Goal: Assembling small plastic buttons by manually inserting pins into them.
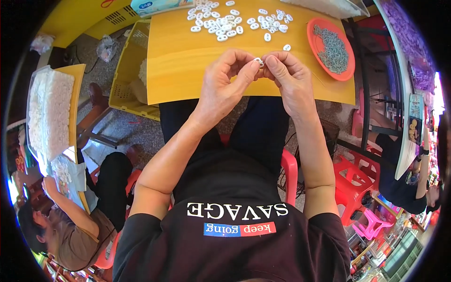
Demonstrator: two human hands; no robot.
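Over the near part of the yellow table, my left hand and my right hand meet at the fingertips. Pinched between them is a small white plastic piece, mostly covered by the fingers. It resembles the white oval pieces with dark holes spread across the far side of the table. A second, smaller group of these ovals lies to the right, and a single one sits just beyond my right hand. An orange-red plate holds a heap of small grey metal parts, too fine to make out.
A yellow crate stands left of the table. At the far edge are a blue-and-white box and a clear bin of white pieces. Red stools stand at right. Other people sit at left and right.
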